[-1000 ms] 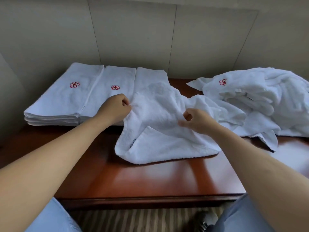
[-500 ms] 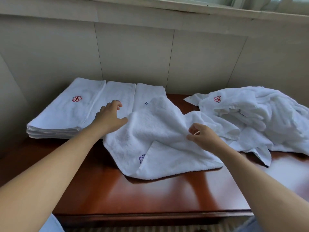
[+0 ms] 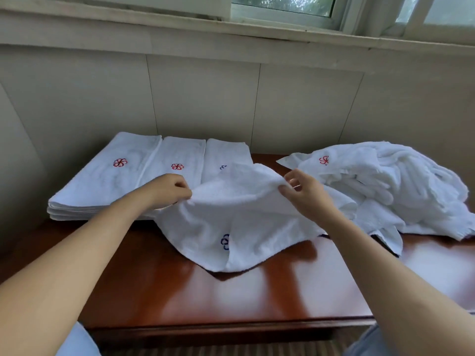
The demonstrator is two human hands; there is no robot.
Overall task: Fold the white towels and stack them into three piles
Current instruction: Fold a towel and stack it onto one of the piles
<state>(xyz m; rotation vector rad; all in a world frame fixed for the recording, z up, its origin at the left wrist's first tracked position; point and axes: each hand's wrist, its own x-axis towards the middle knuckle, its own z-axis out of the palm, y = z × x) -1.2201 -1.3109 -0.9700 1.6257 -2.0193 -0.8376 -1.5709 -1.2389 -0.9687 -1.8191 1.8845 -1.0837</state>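
Observation:
A loose white towel [image 3: 239,222] with a blue flower mark hangs over the middle of the brown table [image 3: 218,294]. My left hand [image 3: 169,188] grips its left edge. My right hand [image 3: 305,191] pinches its upper right edge and lifts it off the table. Three piles of folded white towels lie side by side at the back left: the left pile [image 3: 108,176] and the middle pile [image 3: 174,163] show red flower marks, the right pile [image 3: 223,158] a blue one, partly hidden by the lifted towel.
A heap of unfolded white towels [image 3: 385,186] covers the table's back right, one showing a red mark. A panelled wall [image 3: 205,98] and a window sill [image 3: 257,34] stand behind. The table's front edge [image 3: 218,327] is close to my legs.
My left hand, open half a second ago, has closed on the towel's left edge. My right hand has raised its corner higher. The camera has tilted up, showing the window.

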